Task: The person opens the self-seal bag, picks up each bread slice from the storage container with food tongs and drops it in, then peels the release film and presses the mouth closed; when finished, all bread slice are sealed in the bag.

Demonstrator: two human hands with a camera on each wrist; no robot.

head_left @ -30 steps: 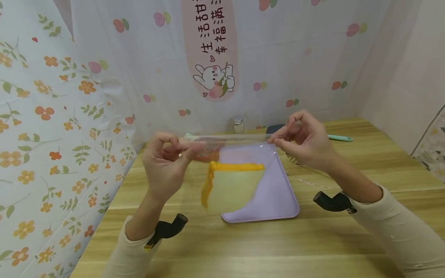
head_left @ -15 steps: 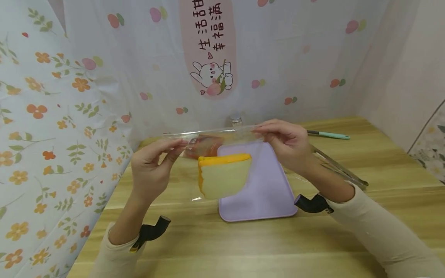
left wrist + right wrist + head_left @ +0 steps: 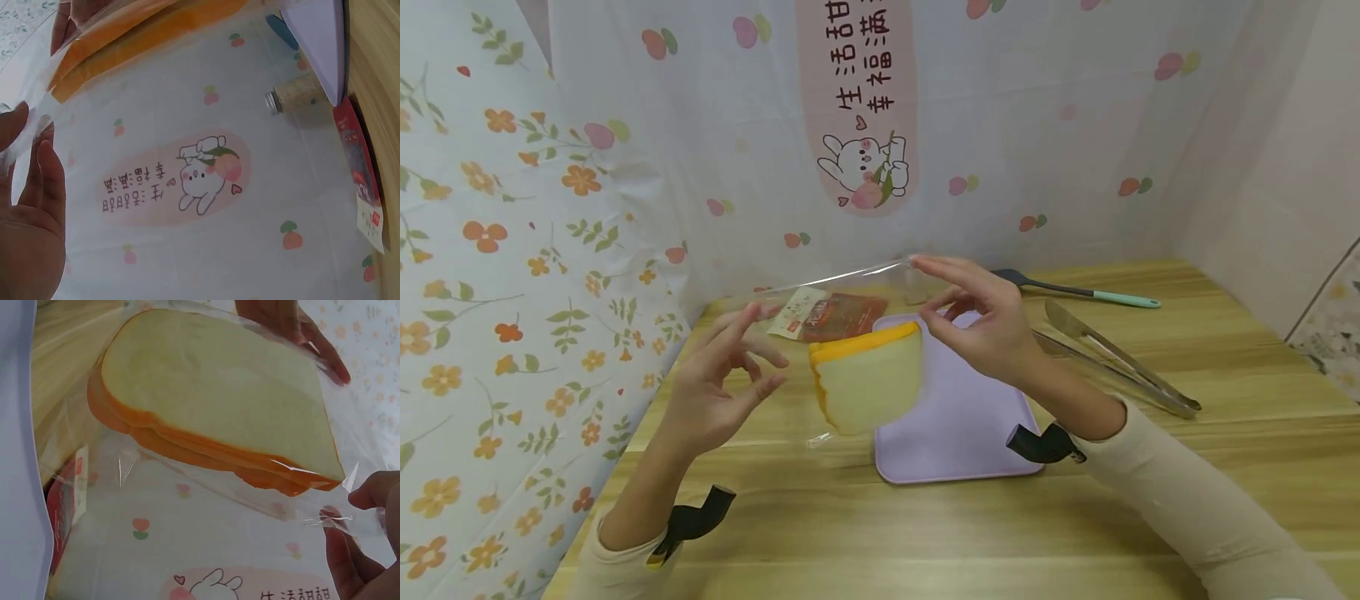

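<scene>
Two stacked slices of toast [image 3: 219, 394], pale with orange-brown crust, lie inside a clear plastic bag [image 3: 125, 465] held up in the air. In the head view the toast [image 3: 868, 379] overlaps the left part of a lilac tray [image 3: 958, 454]. My left hand [image 3: 722, 379] holds the bag's left side, its thumb and fingers spread a little apart at the film. At the other side, my right hand [image 3: 981, 317] grips the bag's edge, index finger stretched along the top corner. The right wrist view shows its thumb and fingertips on the film.
A red and cream packet [image 3: 831, 317] lies behind the bag. To the right are metal tongs [image 3: 1120, 362] and a spatula [image 3: 1075, 290] with a mint handle. A small jar [image 3: 294, 94] stands by the patterned curtain at the back.
The bag and toast have shifted left and tilted, right side higher. My left hand has moved left with its fingers parting; my right hand has also moved left, uncovering the tongs and spatula.
</scene>
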